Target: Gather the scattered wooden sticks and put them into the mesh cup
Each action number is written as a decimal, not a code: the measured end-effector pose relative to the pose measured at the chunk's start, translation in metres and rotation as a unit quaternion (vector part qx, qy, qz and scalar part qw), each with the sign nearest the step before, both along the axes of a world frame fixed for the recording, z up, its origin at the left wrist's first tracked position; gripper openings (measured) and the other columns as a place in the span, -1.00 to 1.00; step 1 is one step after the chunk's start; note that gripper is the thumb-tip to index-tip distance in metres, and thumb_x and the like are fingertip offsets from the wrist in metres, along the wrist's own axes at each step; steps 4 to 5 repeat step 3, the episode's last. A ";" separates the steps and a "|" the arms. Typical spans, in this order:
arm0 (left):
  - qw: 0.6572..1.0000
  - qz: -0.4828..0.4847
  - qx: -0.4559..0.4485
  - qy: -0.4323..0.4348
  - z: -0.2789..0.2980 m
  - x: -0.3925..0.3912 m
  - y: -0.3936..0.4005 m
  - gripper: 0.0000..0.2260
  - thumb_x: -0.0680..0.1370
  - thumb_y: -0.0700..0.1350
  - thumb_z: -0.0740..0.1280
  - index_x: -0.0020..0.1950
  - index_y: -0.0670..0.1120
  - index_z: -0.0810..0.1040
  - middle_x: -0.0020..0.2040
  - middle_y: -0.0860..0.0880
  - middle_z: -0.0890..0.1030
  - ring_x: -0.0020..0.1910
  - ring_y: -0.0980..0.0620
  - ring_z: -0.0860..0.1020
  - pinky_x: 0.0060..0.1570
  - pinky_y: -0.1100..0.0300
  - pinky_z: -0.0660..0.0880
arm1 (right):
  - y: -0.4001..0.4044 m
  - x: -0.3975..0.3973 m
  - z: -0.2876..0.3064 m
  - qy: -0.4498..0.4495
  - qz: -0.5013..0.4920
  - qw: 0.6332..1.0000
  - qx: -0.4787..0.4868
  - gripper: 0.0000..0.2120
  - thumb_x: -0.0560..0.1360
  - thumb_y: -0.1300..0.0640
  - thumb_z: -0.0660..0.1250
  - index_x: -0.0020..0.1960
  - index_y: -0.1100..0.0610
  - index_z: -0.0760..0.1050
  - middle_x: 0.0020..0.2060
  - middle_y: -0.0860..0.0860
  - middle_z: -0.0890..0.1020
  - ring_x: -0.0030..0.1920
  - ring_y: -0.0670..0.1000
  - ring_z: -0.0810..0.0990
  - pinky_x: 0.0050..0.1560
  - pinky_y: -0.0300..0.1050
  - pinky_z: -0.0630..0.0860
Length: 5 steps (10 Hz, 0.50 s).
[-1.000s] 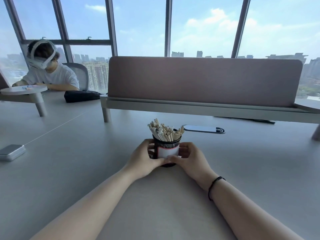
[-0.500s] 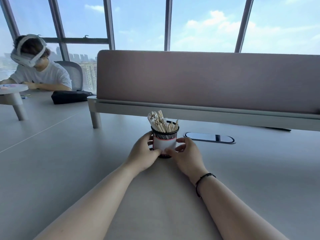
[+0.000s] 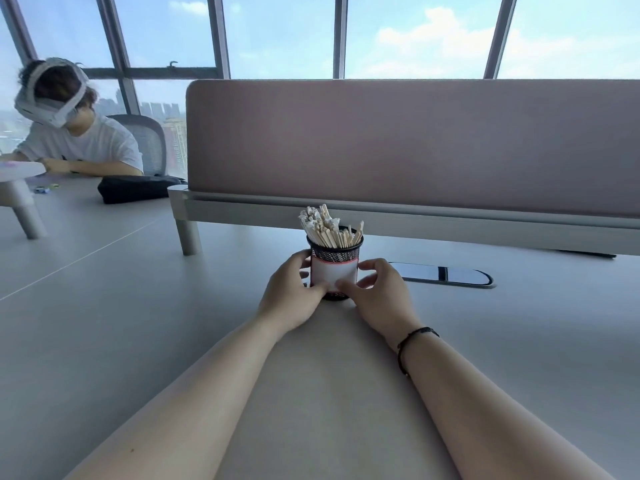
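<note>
A black mesh cup point(image 3: 334, 252) with a white label stands upright on the grey table point(image 3: 104, 323), straight ahead of me. Several wooden sticks point(image 3: 329, 228) stand bunched in it, leaning left and poking above the rim. My left hand point(image 3: 291, 296) wraps the cup's left side, thumb on the label. From the right, my right hand point(image 3: 377, 294) holds the cup, thumb on the label's lower edge and fingers curled loosely beside it. No loose sticks show on the table.
A pinkish divider panel point(image 3: 415, 143) on a grey rail crosses the table behind the cup. A dark oval cable hatch point(image 3: 443, 274) lies just right of the cup. At far left a person in a headset point(image 3: 69, 133) sits beside a black pouch point(image 3: 135, 188).
The view has swung a little and the cup now sits further from me, with both hands still around it. My right fingers have loosened slightly.
</note>
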<state>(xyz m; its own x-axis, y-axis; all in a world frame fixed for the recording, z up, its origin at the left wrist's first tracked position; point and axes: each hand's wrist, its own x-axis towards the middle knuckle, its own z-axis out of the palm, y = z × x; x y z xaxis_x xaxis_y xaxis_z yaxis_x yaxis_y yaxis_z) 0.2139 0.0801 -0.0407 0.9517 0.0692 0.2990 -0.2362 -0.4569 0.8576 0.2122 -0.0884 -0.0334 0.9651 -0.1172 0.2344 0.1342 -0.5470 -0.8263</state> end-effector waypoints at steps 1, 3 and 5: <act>0.999 0.045 0.027 0.003 0.000 -0.004 -0.001 -0.44 0.47 0.01 0.47 0.44 0.00 0.42 0.23 0.02 0.58 0.15 0.03 0.58 0.18 0.03 0.53 | 0.001 -0.001 0.001 0.001 -0.002 1.000 -0.012 -0.51 0.42 -0.11 0.48 0.26 0.03 0.46 -0.18 -0.17 0.56 -0.08 -0.03 0.61 -0.13 -0.12 0.44; 0.996 0.091 0.024 0.002 0.003 -0.032 0.004 -0.62 0.50 -0.02 0.46 0.27 -0.03 0.49 0.01 0.03 0.63 0.01 0.02 0.61 0.04 0.13 0.51 | -0.005 -0.026 0.004 0.001 -0.001 1.000 0.006 -0.48 0.44 -0.09 0.47 0.32 0.04 0.43 -0.11 -0.15 0.61 -0.01 -0.05 0.58 -0.04 -0.12 0.43; 0.996 0.091 0.024 0.002 0.003 -0.032 0.004 -0.62 0.50 -0.02 0.46 0.27 -0.03 0.49 0.01 0.03 0.63 0.01 0.02 0.61 0.04 0.13 0.51 | -0.005 -0.026 0.004 0.001 -0.001 1.000 0.006 -0.48 0.44 -0.09 0.47 0.32 0.04 0.43 -0.11 -0.15 0.61 -0.01 -0.05 0.58 -0.04 -0.12 0.43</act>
